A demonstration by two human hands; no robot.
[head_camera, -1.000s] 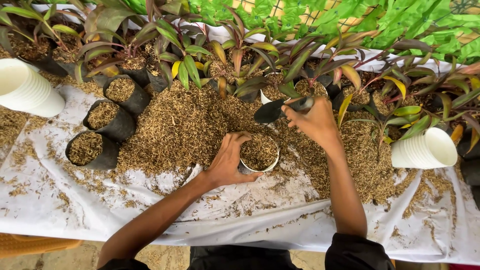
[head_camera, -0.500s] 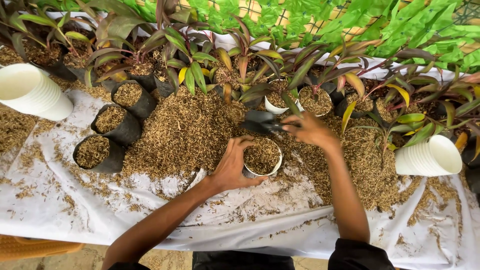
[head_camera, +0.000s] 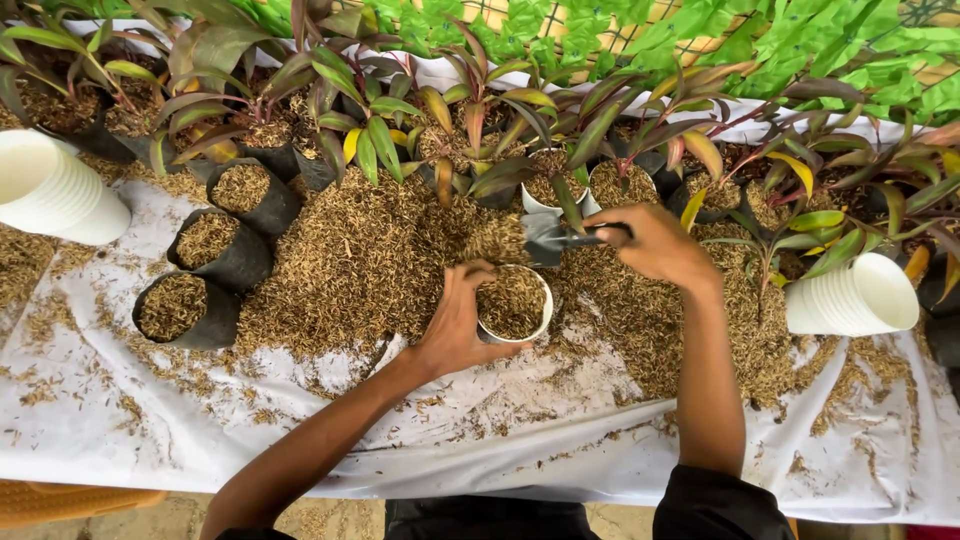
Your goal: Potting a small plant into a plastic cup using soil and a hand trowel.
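Both bare forearms reach forward from dark sleeves, the left hand [head_camera: 455, 325] angled inward with its fingers spread and curled in a loose cupping grip, while the right hand [head_camera: 655, 245] sits farther forward, bent leftward and closed into a fist.

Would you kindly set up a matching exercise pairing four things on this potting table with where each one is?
Things:
1. trowel
2. white pot
3. black bags
4. cup stack

Places:
A. lying at the right edge
B. in the right hand
C. gripped by the left hand
D. standing filled at the left

Pairs: 1-B, 2-C, 3-D, 4-A
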